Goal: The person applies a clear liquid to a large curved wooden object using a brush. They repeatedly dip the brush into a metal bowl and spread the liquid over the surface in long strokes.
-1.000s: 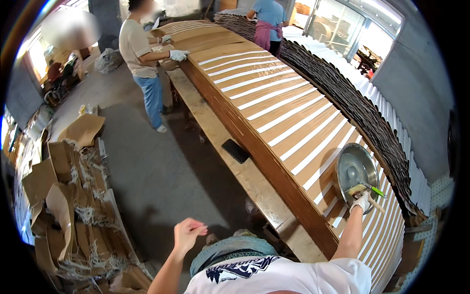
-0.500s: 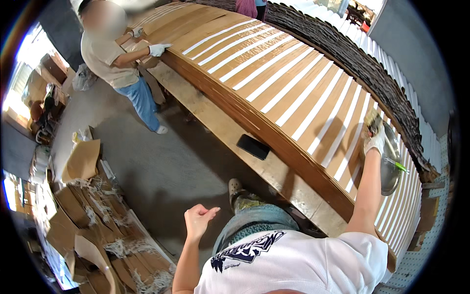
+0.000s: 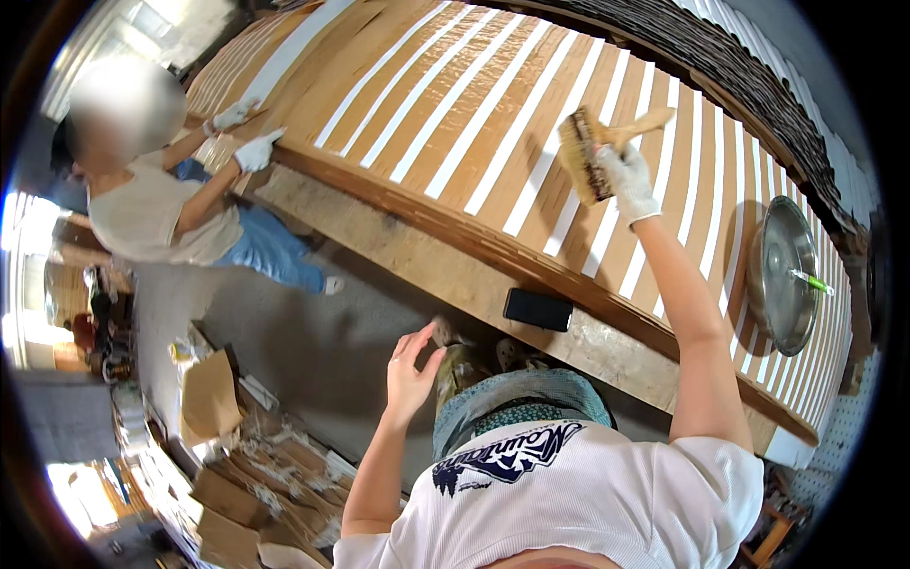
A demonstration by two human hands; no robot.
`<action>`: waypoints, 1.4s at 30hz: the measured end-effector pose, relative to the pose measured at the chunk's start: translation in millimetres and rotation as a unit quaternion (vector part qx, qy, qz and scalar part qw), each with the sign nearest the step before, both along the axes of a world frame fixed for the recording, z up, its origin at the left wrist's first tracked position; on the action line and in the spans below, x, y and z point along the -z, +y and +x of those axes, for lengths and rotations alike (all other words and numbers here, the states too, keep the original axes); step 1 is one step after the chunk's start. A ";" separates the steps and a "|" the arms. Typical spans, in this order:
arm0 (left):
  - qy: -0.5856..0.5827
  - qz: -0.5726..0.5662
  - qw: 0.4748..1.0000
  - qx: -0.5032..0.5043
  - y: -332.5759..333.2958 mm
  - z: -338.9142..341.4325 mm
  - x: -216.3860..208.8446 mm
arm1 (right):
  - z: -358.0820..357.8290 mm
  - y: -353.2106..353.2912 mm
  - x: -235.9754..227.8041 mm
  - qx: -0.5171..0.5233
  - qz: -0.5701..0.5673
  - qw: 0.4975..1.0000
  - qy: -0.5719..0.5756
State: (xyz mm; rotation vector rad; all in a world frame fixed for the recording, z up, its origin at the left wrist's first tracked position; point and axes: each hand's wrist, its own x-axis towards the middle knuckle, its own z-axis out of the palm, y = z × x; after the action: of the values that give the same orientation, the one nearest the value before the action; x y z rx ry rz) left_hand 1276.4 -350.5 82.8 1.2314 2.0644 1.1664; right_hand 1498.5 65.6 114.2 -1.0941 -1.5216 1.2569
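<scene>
My right hand, in a white glove, grips the wooden handle of a wide paint brush and holds its bristles against a long brown cardboard sheet with white stripes. My left hand is bare, fingers spread, and hangs free above the floor beside my waist, holding nothing. A round metal bowl with a green-handled tool in it rests on the sheet to the right of my arm.
A black phone lies on the wooden ledge along the table's near edge. Another person in white gloves presses the sheet at the far left. Cardboard scraps litter the floor at lower left.
My right hand has left the metal bowl and carried the brush leftward onto the striped sheet. The view has swung so the bowl now sits to the right.
</scene>
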 end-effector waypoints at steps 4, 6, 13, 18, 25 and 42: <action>0.160 -0.037 0.974 0.155 74.2 -68.7 10.0 | -56.0 -5.1 -6.3 0.006 0.112 0.956 -0.272; 0.212 -0.042 0.954 0.207 111.1 -95.9 14.4 | -77.2 0.7 -1.6 -0.002 0.183 0.920 -0.346; 0.315 0.036 0.873 0.371 226.7 -163.1 33.9 | -129.3 54.0 11.9 0.013 0.168 0.911 -0.375; 0.352 0.068 0.838 0.411 247.8 -179.6 58.4 | -153.4 63.7 41.0 0.100 0.175 0.872 -0.446; 0.394 0.092 0.815 0.414 255.7 -188.6 82.1 | -164.1 182.2 44.8 0.138 0.131 0.840 -0.508; 0.453 0.020 0.773 0.444 255.3 -194.8 89.0 | -140.0 449.7 80.1 0.226 0.183 0.820 -0.493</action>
State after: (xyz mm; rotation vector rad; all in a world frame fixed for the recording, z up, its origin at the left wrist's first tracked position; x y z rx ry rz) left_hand 1081.7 -95.2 -6.1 2.7228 1.4857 0.1149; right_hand 1358.5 515.3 34.1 -1.8202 -1.9212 -0.0332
